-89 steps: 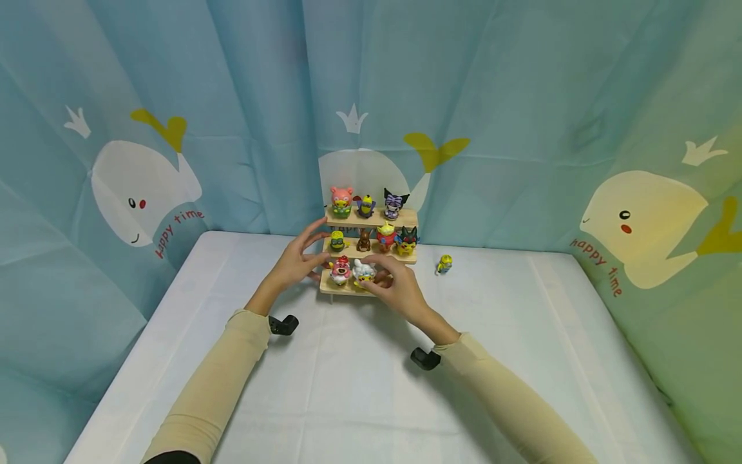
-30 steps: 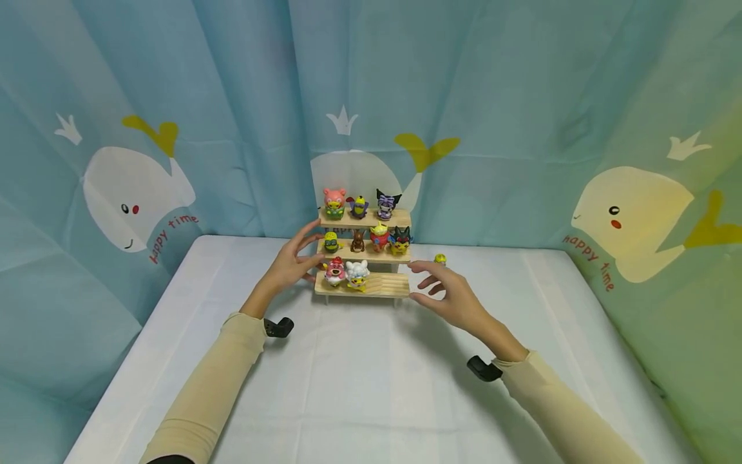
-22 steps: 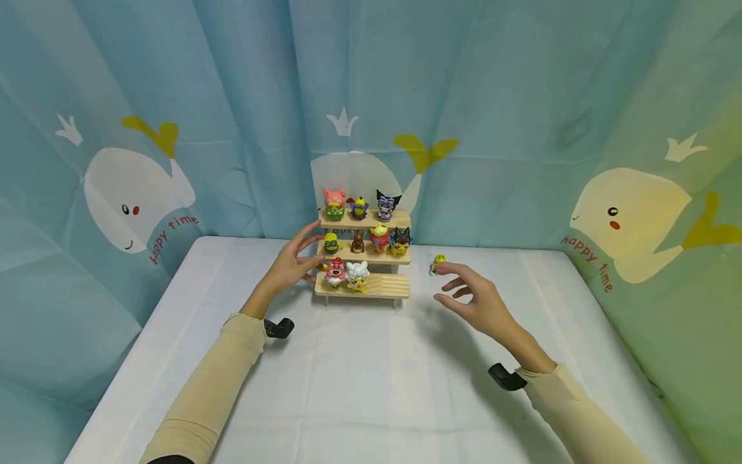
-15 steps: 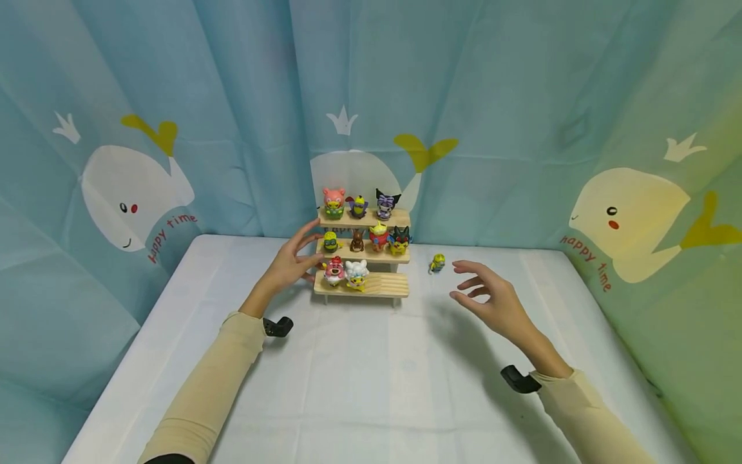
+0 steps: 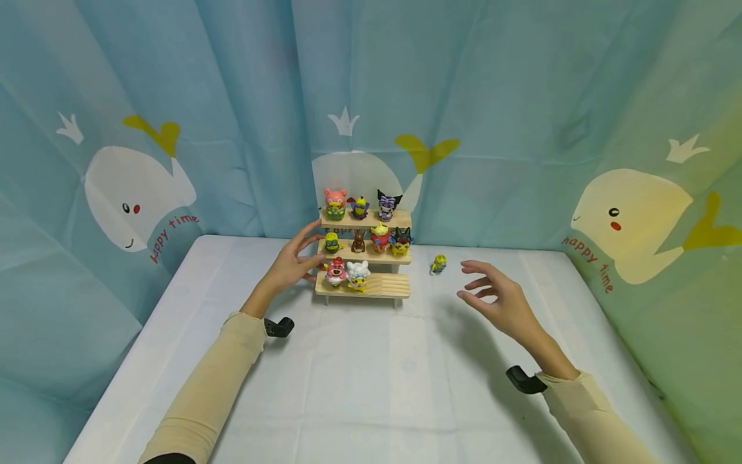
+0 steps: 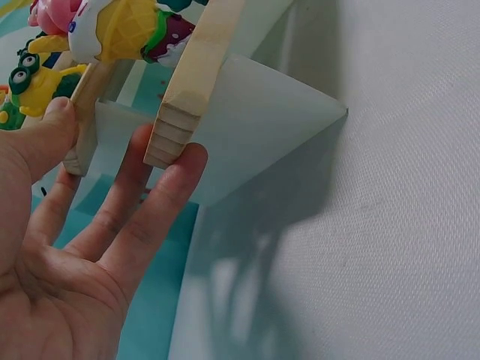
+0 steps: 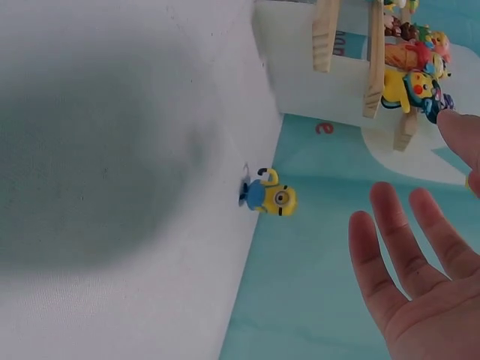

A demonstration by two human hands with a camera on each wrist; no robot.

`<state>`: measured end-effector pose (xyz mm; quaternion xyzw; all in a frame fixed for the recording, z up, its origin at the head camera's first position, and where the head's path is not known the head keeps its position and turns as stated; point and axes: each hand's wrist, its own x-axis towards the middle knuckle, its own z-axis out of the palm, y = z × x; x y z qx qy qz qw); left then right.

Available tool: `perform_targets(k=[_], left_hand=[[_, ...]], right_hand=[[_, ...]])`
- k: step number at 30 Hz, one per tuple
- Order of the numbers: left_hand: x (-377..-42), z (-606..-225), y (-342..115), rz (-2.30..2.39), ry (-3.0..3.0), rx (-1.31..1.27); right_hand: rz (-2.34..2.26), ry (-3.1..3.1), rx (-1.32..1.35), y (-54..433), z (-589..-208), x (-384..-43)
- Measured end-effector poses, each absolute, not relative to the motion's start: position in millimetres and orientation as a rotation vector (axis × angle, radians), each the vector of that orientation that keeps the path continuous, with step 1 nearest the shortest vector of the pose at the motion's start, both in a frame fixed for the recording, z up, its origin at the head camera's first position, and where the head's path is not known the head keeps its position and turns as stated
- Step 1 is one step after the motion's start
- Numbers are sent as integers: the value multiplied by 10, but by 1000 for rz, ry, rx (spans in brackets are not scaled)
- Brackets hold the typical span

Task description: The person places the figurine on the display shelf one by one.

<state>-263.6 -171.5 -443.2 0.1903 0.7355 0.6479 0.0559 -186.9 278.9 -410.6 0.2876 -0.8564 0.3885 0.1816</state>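
A three-tier wooden display stand (image 5: pixel 391 285) holds small toy figures on every tier. My left hand (image 5: pixel 288 264) is at its left end, fingers spread. In the left wrist view, the thumb touches the middle board's end and fingertips (image 6: pixel 191 156) rest at the end of the lowest board (image 6: pixel 196 82). On that lowest tier stand a pink bear figure (image 5: pixel 335 272) and a white-hooded yellow figure (image 5: pixel 357 276). A one-eyed yellow-and-blue minion figure (image 7: pixel 274 196) stands on the table, right of the stand. Right of it hovers my right hand (image 5: pixel 503 306), fingers loosely bent and holding nothing.
The middle tier bears several figures, among them a brown one (image 5: pixel 359 241) and a black-eared yellow one (image 5: pixel 401 240). Three more, including a pink-hooded one (image 5: pixel 335 203), line the top tier. A whale-print curtain (image 5: pixel 504 193) hangs behind the white-covered table (image 5: pixel 359 374).
My right hand has let go of the white-hooded figure on the lowest tier and moved right, past the minion figure. My left hand stays at the stand's left end.
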Motion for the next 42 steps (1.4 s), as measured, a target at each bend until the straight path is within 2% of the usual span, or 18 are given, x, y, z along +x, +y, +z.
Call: perform_targets(k=[5,26,42], left_hand=[[-2719,-4550,-1736,1960,2267,610],[-2734,-4567,-1735,1963,2261,565],[-2549,-4309,-1686,1958,2243,573]], right_hand=[[1108,-2430,796,2798,-4130,-1944],[1092,-2627,616,2794,-4390,-2593],[1240,-2806,505,2807,-4583,-2872]])
